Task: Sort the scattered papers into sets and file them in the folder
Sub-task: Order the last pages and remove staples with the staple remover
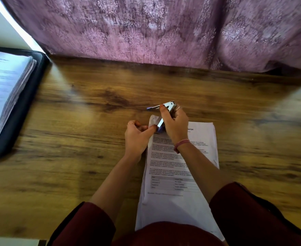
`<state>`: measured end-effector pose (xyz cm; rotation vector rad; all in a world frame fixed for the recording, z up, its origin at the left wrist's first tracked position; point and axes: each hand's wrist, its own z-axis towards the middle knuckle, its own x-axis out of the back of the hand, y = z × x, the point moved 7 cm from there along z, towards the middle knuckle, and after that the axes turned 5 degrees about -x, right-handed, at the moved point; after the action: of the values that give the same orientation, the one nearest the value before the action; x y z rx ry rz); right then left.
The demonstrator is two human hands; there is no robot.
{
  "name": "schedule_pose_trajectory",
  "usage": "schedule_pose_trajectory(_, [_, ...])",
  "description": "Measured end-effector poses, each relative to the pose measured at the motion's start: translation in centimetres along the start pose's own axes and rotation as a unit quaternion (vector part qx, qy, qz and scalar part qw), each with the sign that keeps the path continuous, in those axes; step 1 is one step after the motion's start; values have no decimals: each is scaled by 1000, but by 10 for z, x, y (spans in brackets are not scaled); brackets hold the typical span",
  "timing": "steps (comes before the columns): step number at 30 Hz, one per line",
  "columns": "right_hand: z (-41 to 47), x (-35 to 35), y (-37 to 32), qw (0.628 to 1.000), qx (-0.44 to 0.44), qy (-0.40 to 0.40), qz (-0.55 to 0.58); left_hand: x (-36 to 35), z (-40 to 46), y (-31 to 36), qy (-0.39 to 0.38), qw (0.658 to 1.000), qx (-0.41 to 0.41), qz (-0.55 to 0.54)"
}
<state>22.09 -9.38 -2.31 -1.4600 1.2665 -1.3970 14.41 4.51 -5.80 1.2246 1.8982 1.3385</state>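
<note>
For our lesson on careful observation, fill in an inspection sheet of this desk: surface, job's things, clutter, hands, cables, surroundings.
Surface: wooden desk, grain pattern, mostly bare.
Job's things: stack of printed papers at the near edge, top left corner lifted; open black folder at far left, holding a thick pile of sheets.
Clutter: nothing seen.
Hands: left hand pinches the stack's corner; right hand grips a metal stapler at that corner.
Cables: nothing seen.
Surroundings: purple patterned curtain behind the desk.
</note>
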Motion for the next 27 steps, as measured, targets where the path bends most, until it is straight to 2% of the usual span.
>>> schedule_pose_trajectory(14, [0,1,3,1000,-3,-22,6,0,0,2,11,1000,5,4])
schedule_pose_trajectory(17, [3,1,6,999,-26,-33,0,2,-2,3,5,1000,13,1])
schedule_pose_trajectory(24, [5,0,3,993,-40,-107,12,1,-9,8,-79,993,16,-82])
schedule_pose_trajectory(27, [7,-1,5,984,-60,-166,23,-1,-10,11,-119,989,6,-92])
